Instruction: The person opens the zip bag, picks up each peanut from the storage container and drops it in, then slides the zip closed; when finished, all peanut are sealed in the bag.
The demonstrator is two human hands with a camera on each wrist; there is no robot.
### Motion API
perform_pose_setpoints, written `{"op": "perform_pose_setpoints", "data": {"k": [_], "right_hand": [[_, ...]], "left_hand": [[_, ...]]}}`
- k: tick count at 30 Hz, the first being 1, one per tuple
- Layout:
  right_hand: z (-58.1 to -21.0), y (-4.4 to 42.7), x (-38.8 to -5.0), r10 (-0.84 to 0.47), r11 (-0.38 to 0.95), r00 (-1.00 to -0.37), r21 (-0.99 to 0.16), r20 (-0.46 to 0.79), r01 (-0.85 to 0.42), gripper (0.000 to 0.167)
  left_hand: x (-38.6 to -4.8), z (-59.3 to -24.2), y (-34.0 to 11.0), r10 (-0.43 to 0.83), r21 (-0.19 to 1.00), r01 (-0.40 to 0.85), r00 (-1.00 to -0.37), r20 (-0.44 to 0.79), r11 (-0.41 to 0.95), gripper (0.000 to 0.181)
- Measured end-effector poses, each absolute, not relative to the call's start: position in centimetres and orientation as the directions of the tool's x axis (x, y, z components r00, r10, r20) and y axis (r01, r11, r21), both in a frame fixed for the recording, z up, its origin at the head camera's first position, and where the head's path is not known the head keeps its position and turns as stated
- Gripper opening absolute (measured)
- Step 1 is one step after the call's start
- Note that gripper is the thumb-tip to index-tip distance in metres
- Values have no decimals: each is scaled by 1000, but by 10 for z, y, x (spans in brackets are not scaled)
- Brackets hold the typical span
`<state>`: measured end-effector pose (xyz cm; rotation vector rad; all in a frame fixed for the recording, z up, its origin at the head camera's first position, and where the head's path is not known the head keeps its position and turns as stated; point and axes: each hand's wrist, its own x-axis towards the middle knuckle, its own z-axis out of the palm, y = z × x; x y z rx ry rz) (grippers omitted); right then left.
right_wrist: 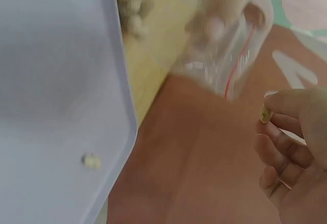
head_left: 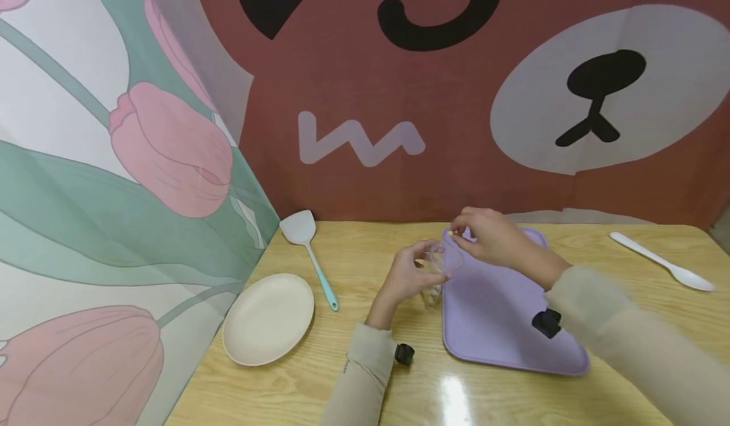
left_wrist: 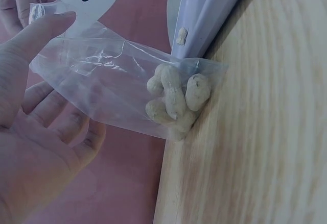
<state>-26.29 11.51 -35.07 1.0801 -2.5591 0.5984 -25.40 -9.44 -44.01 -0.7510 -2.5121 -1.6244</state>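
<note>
My left hand (head_left: pixel 406 274) holds a clear zip bag (left_wrist: pixel 97 60) near its mouth, thumb on one side and fingers on the other. Several unshelled peanuts (left_wrist: pixel 173 94) lie in the bag's bottom, which hangs down to the wooden table beside the purple tray (head_left: pixel 490 324). Just right of the bag's mouth, above the tray's far end, my right hand (head_left: pixel 493 239) pinches one peanut (right_wrist: pixel 266 113) between thumb and fingertips. Another peanut (right_wrist: pixel 92 161) lies on the tray near a corner. A red zip line shows on the bag in the right wrist view.
On the left of the table stand a cream plate (head_left: pixel 268 319) and a spatula (head_left: pixel 313 255) with a white head and turquoise handle. A white spoon (head_left: pixel 664 262) lies at the far right. Printed cloth walls (head_left: pixel 365 191) border the table's back and left.
</note>
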Motion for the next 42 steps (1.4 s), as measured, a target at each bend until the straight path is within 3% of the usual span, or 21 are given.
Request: {"op": "perform_pose_setpoints", "data": {"k": [11,30,36,42], "right_hand": [[-358,98,-255,-650,598,-645,-253,401,-761,11],[-357,98,-264,-612,608,-687,-323,391,-725,10],[-361,113,-284,-504,681,-772,-372,388,-631,12],[-395,137,-302,-376,771,-873,-417,310,-480,20]], "left_hand": [[-253,-438,-97,347,844,420,-887,304,334,62],[-254,-440,-97,345,835,423,-888,305,351,61],[-253,-438,-99,340,846,403,-896,287,350,60],[-253,-438,-97,333,847,417,-891,309,329,61]]}}
